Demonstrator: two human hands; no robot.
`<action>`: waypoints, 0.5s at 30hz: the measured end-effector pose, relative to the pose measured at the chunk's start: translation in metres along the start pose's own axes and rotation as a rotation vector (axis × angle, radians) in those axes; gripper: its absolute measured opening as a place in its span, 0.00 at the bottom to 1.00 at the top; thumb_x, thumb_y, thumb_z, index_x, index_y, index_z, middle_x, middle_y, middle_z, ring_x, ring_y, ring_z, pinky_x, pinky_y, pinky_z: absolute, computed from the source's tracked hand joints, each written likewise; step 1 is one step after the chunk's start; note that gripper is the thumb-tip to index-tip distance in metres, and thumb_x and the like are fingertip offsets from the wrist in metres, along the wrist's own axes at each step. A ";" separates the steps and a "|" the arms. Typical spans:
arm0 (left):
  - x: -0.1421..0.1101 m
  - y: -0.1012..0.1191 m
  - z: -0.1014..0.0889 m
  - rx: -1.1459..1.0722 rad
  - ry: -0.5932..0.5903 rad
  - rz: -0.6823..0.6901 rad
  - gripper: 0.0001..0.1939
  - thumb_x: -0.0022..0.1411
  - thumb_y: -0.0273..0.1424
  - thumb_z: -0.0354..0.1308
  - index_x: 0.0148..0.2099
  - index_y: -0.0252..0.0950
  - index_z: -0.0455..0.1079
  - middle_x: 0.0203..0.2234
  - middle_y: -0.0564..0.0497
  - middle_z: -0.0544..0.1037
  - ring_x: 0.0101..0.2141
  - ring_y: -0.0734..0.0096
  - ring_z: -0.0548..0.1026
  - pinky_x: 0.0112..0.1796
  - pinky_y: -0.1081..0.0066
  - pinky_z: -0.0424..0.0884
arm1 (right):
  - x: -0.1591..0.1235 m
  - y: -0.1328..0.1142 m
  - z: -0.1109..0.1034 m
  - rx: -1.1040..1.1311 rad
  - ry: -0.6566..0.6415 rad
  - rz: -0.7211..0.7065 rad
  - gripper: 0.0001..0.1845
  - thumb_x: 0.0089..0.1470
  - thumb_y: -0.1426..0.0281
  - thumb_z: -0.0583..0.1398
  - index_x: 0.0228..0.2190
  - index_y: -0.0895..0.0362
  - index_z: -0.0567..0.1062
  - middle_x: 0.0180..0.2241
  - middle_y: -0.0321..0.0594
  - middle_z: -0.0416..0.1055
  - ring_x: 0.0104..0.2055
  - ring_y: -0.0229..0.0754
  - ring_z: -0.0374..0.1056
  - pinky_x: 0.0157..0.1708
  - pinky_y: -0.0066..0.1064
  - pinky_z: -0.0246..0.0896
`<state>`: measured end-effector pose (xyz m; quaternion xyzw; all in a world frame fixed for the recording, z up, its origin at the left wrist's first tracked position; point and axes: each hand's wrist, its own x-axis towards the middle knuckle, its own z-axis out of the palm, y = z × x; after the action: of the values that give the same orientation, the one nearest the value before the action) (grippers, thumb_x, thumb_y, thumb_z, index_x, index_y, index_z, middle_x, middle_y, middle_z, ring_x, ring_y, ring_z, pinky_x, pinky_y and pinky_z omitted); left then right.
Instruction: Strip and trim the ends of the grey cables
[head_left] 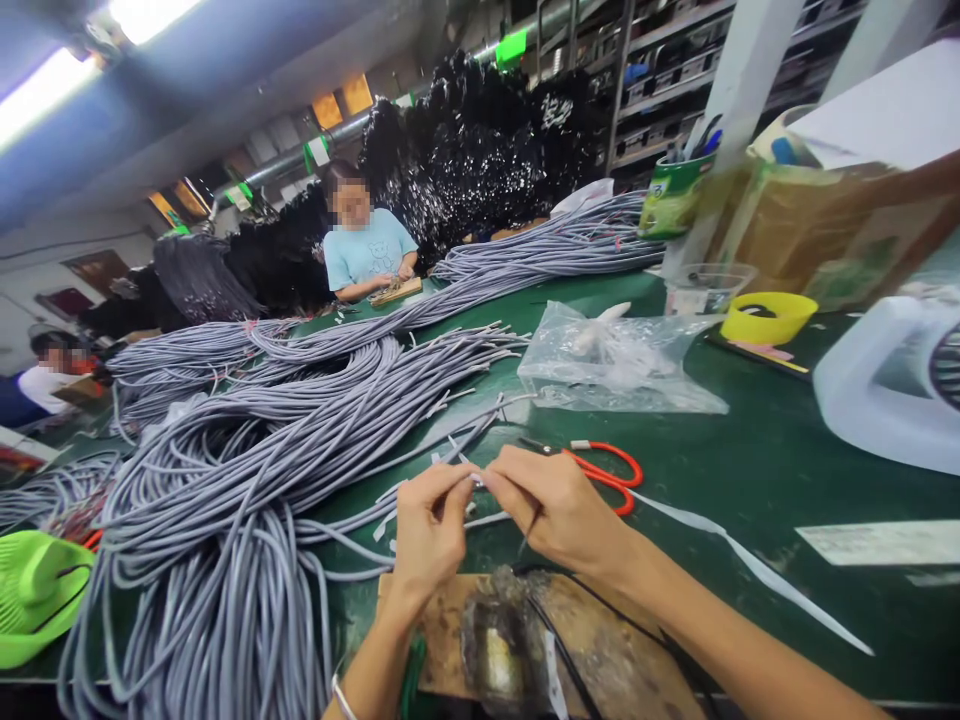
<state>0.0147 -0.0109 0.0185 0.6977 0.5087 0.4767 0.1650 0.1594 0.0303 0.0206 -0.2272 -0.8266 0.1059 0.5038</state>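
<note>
My left hand (431,525) and my right hand (551,505) meet in the middle, thumbs and fingers pinched together. Between the fingertips is a small pale piece, too small to name. A thin dark strip shows under my right hand's fingers; I cannot tell whether it is held. Grey cable ends (491,520) lie just below and beside the fingers. Scissors with red handles (619,480) rest on the table right behind my right hand. Below both hands is a worn wooden board (615,645) carrying a dark, grimy block (491,640) and black cords.
A large heap of grey cables (255,450) covers the left. Beyond are a clear plastic bag (622,365), yellow tape roll (769,318) and green can (675,200). A white strip (750,565) lies right. A green plastic object (45,595) stands left. A person (371,245) works across the table.
</note>
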 end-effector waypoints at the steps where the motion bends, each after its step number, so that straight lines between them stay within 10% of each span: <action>1: 0.000 0.001 0.001 0.053 -0.021 0.028 0.13 0.61 0.27 0.48 0.32 0.33 0.75 0.19 0.51 0.71 0.21 0.75 0.66 0.24 0.76 0.61 | 0.000 0.000 0.000 -0.008 -0.002 -0.008 0.15 0.58 0.73 0.48 0.21 0.57 0.64 0.18 0.32 0.58 0.18 0.31 0.53 0.18 0.24 0.46; 8: -0.006 0.003 0.004 0.161 -0.053 0.237 0.13 0.59 0.21 0.48 0.34 0.34 0.73 0.26 0.47 0.77 0.27 0.73 0.72 0.29 0.75 0.67 | 0.006 0.002 0.003 0.192 -0.057 0.395 0.20 0.55 0.68 0.49 0.14 0.55 0.50 0.14 0.28 0.46 0.16 0.30 0.43 0.16 0.24 0.41; 15: -0.005 0.003 0.002 0.222 0.141 0.138 0.11 0.60 0.24 0.49 0.35 0.34 0.74 0.24 0.49 0.76 0.25 0.73 0.72 0.28 0.75 0.66 | 0.005 -0.003 0.002 0.574 -0.239 0.599 0.21 0.54 0.61 0.48 0.13 0.56 0.56 0.12 0.31 0.54 0.16 0.30 0.50 0.17 0.24 0.48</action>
<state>0.0181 -0.0157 0.0171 0.7099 0.5192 0.4755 0.0178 0.1545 0.0300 0.0247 -0.2939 -0.7138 0.4988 0.3941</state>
